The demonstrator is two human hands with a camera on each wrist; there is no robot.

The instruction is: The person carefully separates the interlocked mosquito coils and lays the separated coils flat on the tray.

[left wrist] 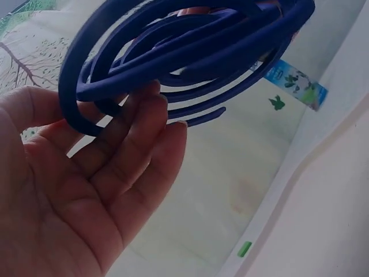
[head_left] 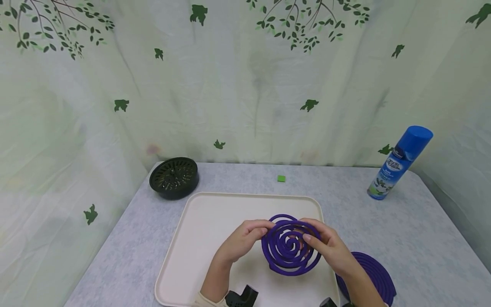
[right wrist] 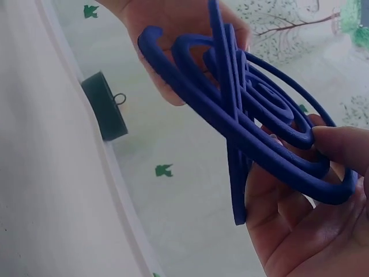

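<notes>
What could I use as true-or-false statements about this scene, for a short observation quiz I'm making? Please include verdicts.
1. The left grip and right grip both hold purple spiral strands. True.
2. The blue spray can lies on its side. False: the blue spray can stands upright.
3. The black round container is near the far left corner of the tray. True.
4. The small green rectangle lies on the tray. False: it lies on the table, beyond the tray.
</notes>
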